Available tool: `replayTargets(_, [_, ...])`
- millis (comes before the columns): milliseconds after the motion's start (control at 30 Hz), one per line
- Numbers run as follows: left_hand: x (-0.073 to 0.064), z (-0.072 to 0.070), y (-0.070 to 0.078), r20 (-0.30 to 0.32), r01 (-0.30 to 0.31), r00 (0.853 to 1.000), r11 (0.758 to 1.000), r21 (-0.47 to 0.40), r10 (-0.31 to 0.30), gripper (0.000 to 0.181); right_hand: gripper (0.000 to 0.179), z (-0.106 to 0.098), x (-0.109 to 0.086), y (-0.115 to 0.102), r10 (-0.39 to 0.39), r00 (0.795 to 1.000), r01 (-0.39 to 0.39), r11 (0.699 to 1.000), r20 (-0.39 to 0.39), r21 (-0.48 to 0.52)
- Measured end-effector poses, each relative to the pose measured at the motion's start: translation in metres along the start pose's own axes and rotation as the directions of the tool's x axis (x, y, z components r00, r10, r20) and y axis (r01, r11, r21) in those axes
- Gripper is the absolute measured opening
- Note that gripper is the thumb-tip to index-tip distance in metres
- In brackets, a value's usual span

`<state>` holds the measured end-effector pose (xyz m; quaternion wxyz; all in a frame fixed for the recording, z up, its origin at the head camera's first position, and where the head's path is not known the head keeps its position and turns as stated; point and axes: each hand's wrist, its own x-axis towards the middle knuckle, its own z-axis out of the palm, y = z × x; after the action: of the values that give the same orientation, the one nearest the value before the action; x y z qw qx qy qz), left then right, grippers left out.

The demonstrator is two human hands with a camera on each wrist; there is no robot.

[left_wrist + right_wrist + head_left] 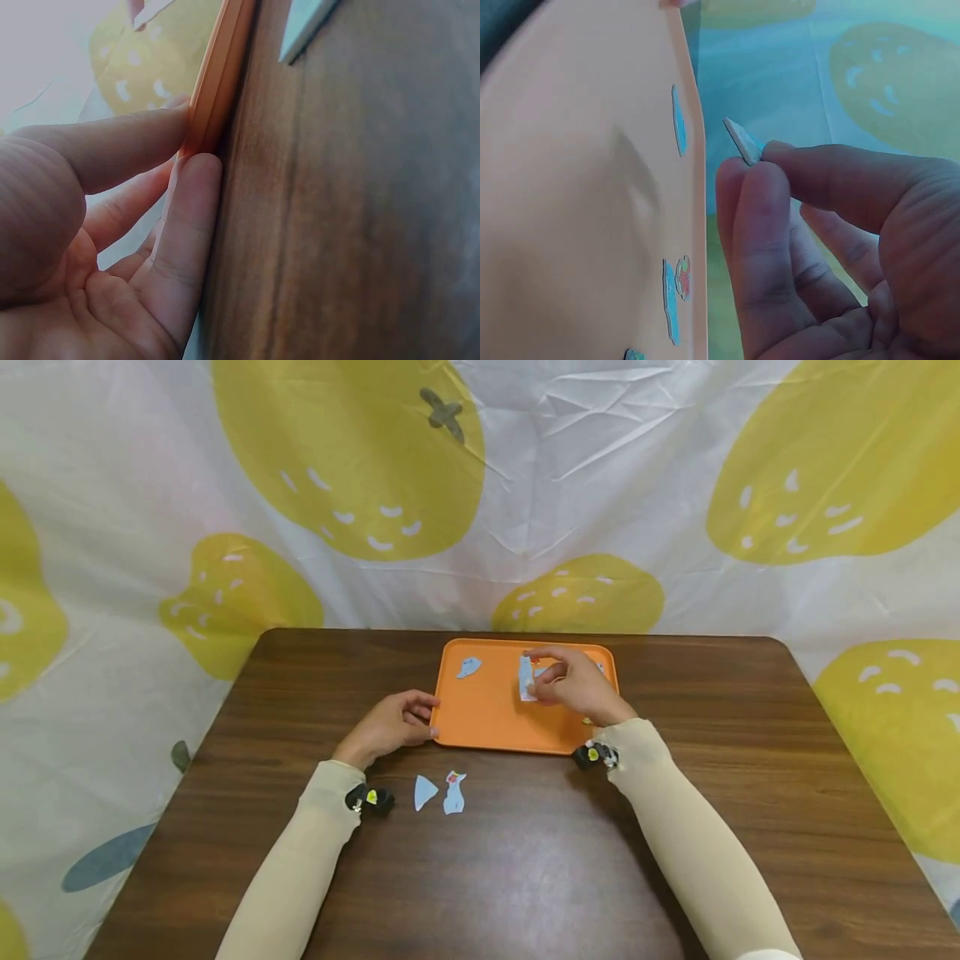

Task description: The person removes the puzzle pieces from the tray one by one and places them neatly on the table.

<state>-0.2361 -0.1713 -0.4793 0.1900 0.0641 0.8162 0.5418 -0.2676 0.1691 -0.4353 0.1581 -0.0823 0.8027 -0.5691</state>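
My right hand (583, 687) pinches a pale blue, flat piece (526, 681) between thumb and fingertips, above the orange tray (480, 720). The right wrist view shows this piece (741, 140) nearly edge-on, raised off the tray. My left hand (390, 723) grips the tray's left edge near its front corner, thumb and fingers on the rim (214, 97). Another light blue piece (468, 667) lies in the tray's back left. More pieces lie on its right side, partly hidden by my right hand; one oval piece (682, 278) has red and green on it.
On the brown table (525, 852), in front of the tray, lie a pale blue triangular piece (425, 792) and a vase-shaped piece (453, 795) with a red and yellow top. A white curtain (517, 510) with yellow fruit prints hangs behind the table.
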Motion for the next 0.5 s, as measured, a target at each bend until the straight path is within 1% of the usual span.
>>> replayTargets(100, [0.0,0.0,0.0,-0.003,-0.004,1.0,1.0,0.007,0.004,0.052,0.063,0.002,-0.004,0.0,-0.013,1.0,0.013,1.0,-0.007,0.024])
replayTargets(200, [0.001,-0.001,-0.001,-0.002,-0.005,1.0,1.0,0.014,0.005,0.052,0.062,0.004,-0.008,0.002,-0.031,0.999,0.031,0.999,-0.01,0.026])
replayTargets(400, [0.002,-0.001,-0.002,0.01,0.007,1.0,0.999,-0.042,-0.007,0.053,0.061,0.01,-0.015,0.003,-0.07,0.997,0.07,0.997,0.01,0.021])
replayTargets(500, [0.002,-0.001,-0.002,0.017,0.006,1.0,0.999,-0.051,-0.005,0.054,0.061,0.013,-0.019,0.002,-0.088,0.996,0.087,0.996,0.02,0.035])
